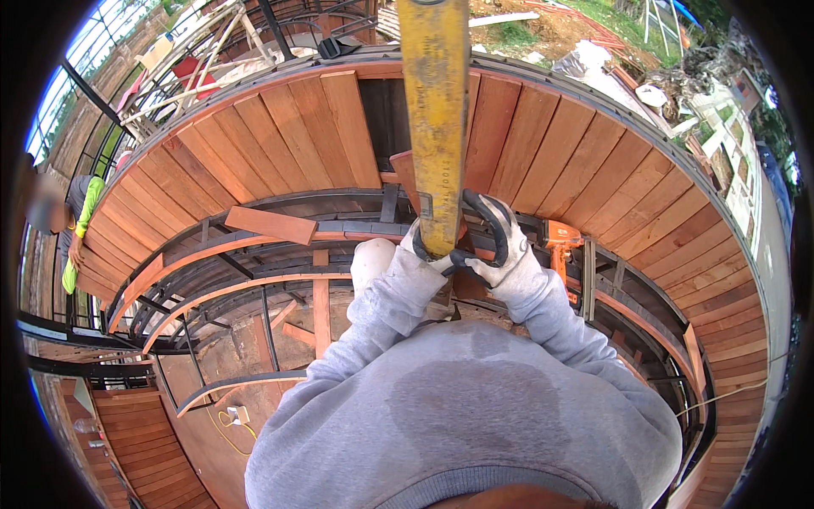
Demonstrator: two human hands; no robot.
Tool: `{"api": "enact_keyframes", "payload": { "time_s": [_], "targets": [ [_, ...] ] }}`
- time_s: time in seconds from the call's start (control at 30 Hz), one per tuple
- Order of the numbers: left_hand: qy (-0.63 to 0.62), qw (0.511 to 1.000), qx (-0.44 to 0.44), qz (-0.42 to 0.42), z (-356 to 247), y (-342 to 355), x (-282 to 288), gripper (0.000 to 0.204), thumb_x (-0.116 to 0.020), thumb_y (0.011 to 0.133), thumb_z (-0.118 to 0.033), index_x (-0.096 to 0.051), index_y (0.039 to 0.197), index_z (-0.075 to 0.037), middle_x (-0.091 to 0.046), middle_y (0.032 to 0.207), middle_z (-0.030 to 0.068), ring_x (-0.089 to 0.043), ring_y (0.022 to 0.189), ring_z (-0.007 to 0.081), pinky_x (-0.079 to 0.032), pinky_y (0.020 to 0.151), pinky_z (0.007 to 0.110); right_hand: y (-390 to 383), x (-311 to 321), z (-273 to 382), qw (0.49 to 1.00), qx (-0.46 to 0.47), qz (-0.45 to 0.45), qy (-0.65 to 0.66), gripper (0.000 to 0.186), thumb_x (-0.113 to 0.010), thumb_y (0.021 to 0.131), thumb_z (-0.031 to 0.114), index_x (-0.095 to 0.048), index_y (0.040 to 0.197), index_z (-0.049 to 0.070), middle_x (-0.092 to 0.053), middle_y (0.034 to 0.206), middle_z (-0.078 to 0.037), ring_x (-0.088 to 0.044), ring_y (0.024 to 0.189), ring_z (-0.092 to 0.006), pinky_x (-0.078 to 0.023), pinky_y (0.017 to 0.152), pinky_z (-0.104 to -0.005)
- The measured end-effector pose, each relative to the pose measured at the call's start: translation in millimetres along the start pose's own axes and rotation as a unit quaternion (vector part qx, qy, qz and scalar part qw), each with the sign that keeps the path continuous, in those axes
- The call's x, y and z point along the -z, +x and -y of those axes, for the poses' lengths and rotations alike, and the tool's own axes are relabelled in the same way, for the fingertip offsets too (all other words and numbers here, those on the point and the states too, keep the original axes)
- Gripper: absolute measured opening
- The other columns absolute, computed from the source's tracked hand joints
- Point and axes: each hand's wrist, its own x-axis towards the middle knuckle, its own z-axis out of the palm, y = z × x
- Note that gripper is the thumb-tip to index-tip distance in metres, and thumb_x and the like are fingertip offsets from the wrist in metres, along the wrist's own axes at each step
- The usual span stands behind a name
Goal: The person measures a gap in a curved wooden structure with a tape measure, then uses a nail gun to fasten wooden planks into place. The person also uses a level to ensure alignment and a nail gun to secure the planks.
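Note:
A worn yellow spirit level [434, 110] stands upright close to the camera, its lower end between my gloved hands. My left hand [426, 257], in a white glove with dark fingertips, is closed around that lower end. Beside it, my right hand [507, 246] is curved in a C, thumb and fingers apart, with the fingertips close to the level's edge; I see nothing inside the curve. Behind the level, a reddish wood board [405, 174] sits tilted by a gap in the slats. An orange nail gun [562, 242] rests just right of my right hand.
Wood slats [297, 136] cover a curved bench around me, with a dark gap [386, 119] in them. A loose board [271, 225] lies across the black metal frame [339, 229]. Far left, another person's hand [76, 253] touches the slats. A yellow cord [225, 433] lies lower left.

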Motion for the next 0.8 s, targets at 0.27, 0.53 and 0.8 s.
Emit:
{"api": "enact_keyframes", "payload": {
  "time_s": [0.27, 0.53, 0.8],
  "targets": [
    [0.285, 0.936, -0.206, 0.039, -3.4, 54.5, 3.0, 0.026, -0.064, 0.087, 0.002, -0.061, 0.113, 0.0, -0.062, 0.107, 0.0108, -0.061, 0.1, 0.0212, -0.049, 0.09, 0.031, 5.6, 40.9, 11.8, 0.83, -0.13, -0.269, 0.472, 0.043, -0.063, 0.097, 0.023, -0.048, 0.133, 0.004, -0.062, 0.12, -0.016, -0.066, 0.105, -0.0328, -0.056, 0.092, -0.0509],
    [0.298, 0.946, -0.088, -0.095, -32.8, 162.2, 81.0, 0.065, -0.062, 0.092, 0.001, -0.041, 0.149, -0.022, -0.064, 0.12, 0.0186, -0.064, 0.107, 0.0248, -0.05, 0.089, 0.031, -44.4, 112.1, -23.6, 0.815, -0.168, -0.323, 0.451, 0.044, -0.057, 0.101, 0.029, -0.045, 0.137, 0.009, -0.06, 0.121, -0.022, -0.064, 0.109, -0.0414, -0.055, 0.092, -0.0575],
    [0.337, 0.936, -0.024, -0.099, 22.7, 193.3, 99.7, 0.075, -0.061, 0.091, 0.001, -0.028, 0.155, -0.022, -0.066, 0.11, 0.0182, -0.066, 0.094, 0.0259, -0.051, 0.081, 0.031, -64.5, 108.5, -38.7, 0.839, -0.121, -0.3, 0.437, 0.04, -0.061, 0.099, 0.022, -0.051, 0.134, 0.006, -0.066, 0.118, -0.021, -0.066, 0.107, -0.0379, -0.056, 0.092, -0.052]
  ]
}}
